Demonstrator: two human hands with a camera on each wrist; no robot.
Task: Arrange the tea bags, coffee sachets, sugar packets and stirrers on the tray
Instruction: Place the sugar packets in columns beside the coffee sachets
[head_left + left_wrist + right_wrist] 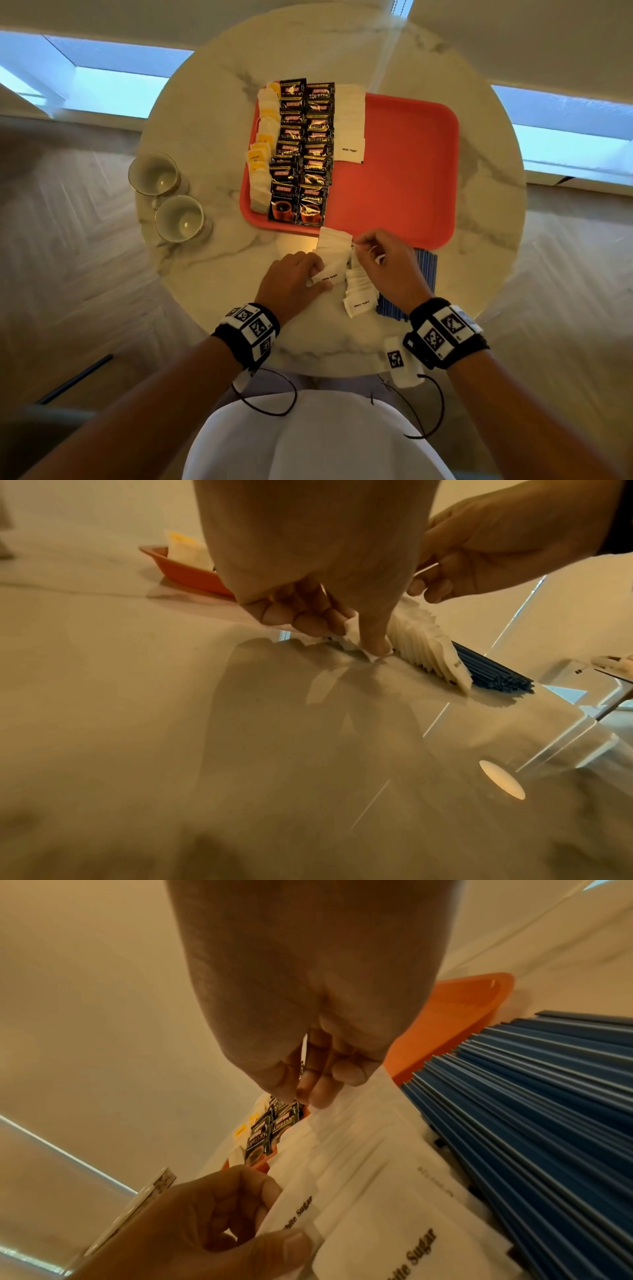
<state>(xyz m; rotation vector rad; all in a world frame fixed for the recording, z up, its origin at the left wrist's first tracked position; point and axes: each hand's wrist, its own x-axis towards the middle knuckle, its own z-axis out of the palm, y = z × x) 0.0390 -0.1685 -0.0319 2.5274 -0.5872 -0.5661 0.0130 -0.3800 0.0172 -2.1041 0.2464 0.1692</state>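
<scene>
On the red tray [411, 171] lie a column of tea bags [263, 137], two columns of black coffee sachets [305, 147] and one column of white sugar packets [349, 126]. In front of the tray, my left hand [318, 275] pinches a small stack of sugar packets [334, 257] between thumb and fingers [274, 1213]. My right hand [358, 248] curls over the far end of a fanned row of loose sugar packets [358, 294] and pinches a packet there. Blue stirrers [426, 270] lie on the table under and right of that hand.
Two white gold-rimmed cups [154, 173] [180, 217] stand on the round marble table [219, 267], left of the tray. The tray's right half is bare. The table's front edge is close to my wrists.
</scene>
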